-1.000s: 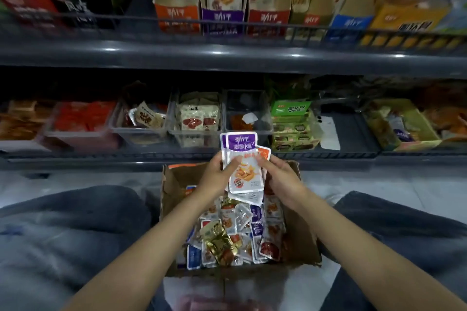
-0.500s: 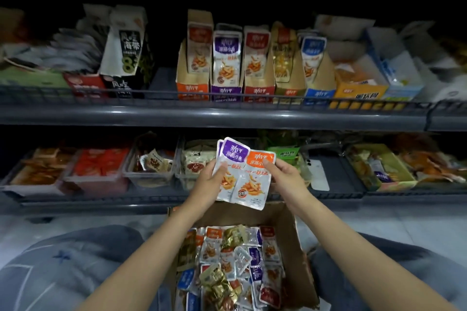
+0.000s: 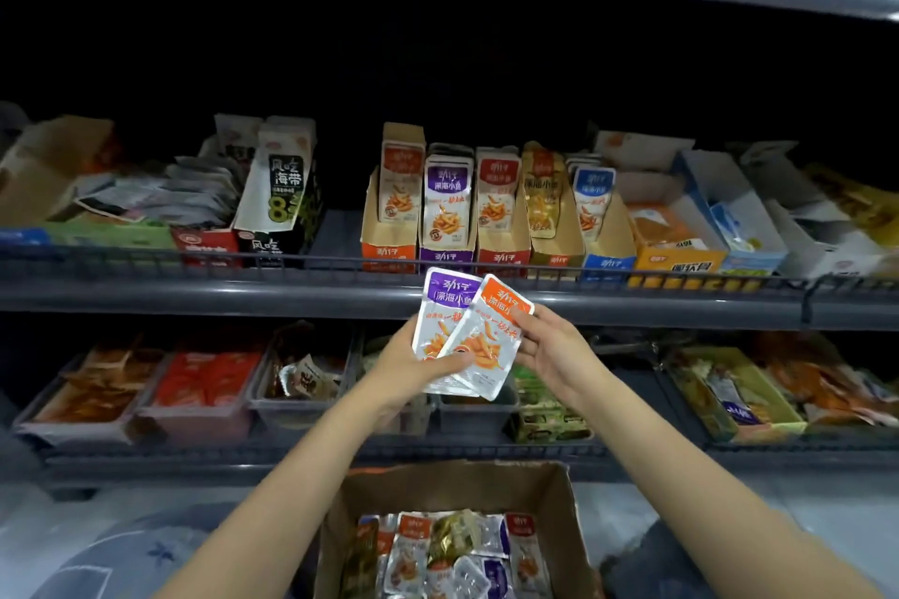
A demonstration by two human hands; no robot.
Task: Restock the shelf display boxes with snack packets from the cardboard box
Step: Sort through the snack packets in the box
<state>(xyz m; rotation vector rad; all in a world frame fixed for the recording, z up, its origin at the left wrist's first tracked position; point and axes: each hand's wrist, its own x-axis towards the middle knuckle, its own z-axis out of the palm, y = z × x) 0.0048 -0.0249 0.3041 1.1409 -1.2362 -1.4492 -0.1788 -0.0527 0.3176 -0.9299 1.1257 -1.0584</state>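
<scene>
Head view: I am looking up at the middle shelf (image 3: pixel 194 297), with the cardboard box (image 3: pixel 452 486) low in the frame and loose packets still heaped inside it.
Left grip (image 3: pixel 408 370): clenched on the purple packet (image 3: pixel 445 306), thumb across the lower front and fingers behind.
Right grip (image 3: pixel 549 350): pinching the right edge of the orange packet (image 3: pixel 486 340), which overlaps the purple one.
What changed: a second ago both packets were stacked just above the cardboard box. Now they are fanned apart and lifted to the rail of the middle shelf.
Where the packets are: in the air, just below the row of upright display boxes and touching none of them.
Targets: the purple display box (image 3: pixel 446 253) sits directly above the pair, with the orange display box (image 3: pixel 389 251) next to it on the left.
Meaning for the task: I judge the pick finished and the colours sorted. Each packet now needs sliding upright into its matching box.
Risk: the purple display box looks nearly full, so fitting one more may be tight.
</scene>
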